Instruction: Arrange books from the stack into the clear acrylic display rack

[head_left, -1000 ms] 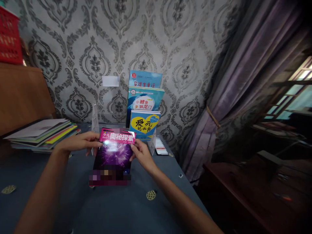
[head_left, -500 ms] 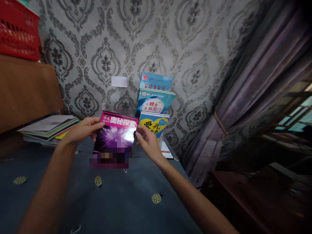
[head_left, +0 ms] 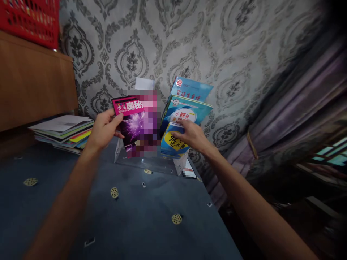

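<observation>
My left hand (head_left: 105, 126) is closed on the left edge of a pink and purple book (head_left: 131, 124), thumb on its cover. The book is tilted above the left part of a clear plastic book stand (head_left: 141, 165); its right part is blurred by pixelation. My right hand (head_left: 191, 133) grips the top of a blue and yellow book (head_left: 172, 146), its thumb in front and fingers over the upper edge. Behind this book stand a teal book (head_left: 202, 108) with a white oval and a taller light blue book (head_left: 200, 86), stepped upward on the stand.
A stack of books and papers (head_left: 62, 131) lies at the left. Beside the stand's right end is a phone-like flat object (head_left: 191, 171). A wooden cabinet (head_left: 35, 83) carries a red basket (head_left: 32, 21). Wallpaper is behind; a purple curtain (head_left: 273, 144) hangs at the right.
My right hand has let go of the pink and purple book and moved right onto the blue and yellow book. My left hand has raised and tilted its book over the stand. The view has shifted.
</observation>
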The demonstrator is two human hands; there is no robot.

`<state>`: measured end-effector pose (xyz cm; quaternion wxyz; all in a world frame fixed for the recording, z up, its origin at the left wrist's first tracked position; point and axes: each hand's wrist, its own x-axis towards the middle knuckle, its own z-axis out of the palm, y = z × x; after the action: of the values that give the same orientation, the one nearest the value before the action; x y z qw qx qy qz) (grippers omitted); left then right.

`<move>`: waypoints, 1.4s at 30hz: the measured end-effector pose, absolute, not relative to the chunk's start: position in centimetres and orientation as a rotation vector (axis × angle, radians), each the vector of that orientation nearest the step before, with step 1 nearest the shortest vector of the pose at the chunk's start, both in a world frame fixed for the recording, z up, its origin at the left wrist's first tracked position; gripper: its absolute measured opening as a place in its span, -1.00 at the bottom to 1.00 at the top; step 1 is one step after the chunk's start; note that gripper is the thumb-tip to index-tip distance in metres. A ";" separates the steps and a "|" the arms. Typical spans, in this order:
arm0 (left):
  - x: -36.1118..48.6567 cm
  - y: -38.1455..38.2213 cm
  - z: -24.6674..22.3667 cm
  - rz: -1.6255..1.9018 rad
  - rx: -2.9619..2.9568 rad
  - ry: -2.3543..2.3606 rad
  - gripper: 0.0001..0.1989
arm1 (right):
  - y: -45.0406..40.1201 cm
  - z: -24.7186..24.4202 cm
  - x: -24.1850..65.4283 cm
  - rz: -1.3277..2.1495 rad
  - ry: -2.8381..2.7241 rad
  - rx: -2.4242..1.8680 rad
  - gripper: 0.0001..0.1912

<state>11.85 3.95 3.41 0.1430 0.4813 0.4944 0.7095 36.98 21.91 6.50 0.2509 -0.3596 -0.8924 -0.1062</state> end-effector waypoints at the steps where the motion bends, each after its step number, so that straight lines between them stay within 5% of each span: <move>1: 11.9 4.1 3.3 2.076 1.388 1.425 -0.67 | 22.0 6.8 37.0 -0.264 -2.453 -1.012 -0.51; 9: 13.1 4.9 2.8 2.250 1.492 1.445 -0.66 | 23.5 8.0 36.8 0.337 -2.594 -1.098 -0.70; 42: 12.4 9.9 3.1 1.931 1.961 1.778 -0.87 | 22.4 7.8 37.0 0.168 -2.631 -1.114 -0.71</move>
<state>12.42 9.87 3.15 -0.0673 0.5971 0.5415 0.5879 36.99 22.42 7.85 0.1392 -0.3853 -0.9104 0.0580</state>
